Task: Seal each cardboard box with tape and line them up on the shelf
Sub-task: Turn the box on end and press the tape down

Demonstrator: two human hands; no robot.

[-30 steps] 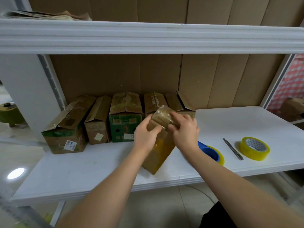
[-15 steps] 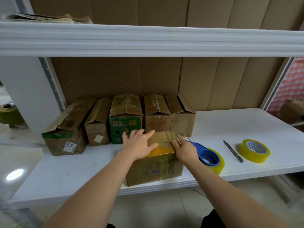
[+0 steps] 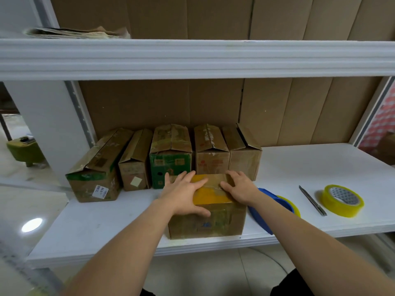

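Item: 1 box [image 3: 208,218], under my hands; left hand [image 3: 183,194] and right hand [image 3: 240,189] flat, spread, gripping nothing; row of 5 boxes [image 3: 171,154] at 12 o'clock.

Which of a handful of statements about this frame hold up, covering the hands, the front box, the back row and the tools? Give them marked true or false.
1. Both hands rest flat on top of the front box. True: left hand, right hand.
2. Five boxes stand in the back row. True.
3. The utility knife lies left of the front box. False: it lies to the right, beside the loose yellow tape roll.
4. The right hand holds the blue tape dispenser. False: it lies on the shelf beside the box.
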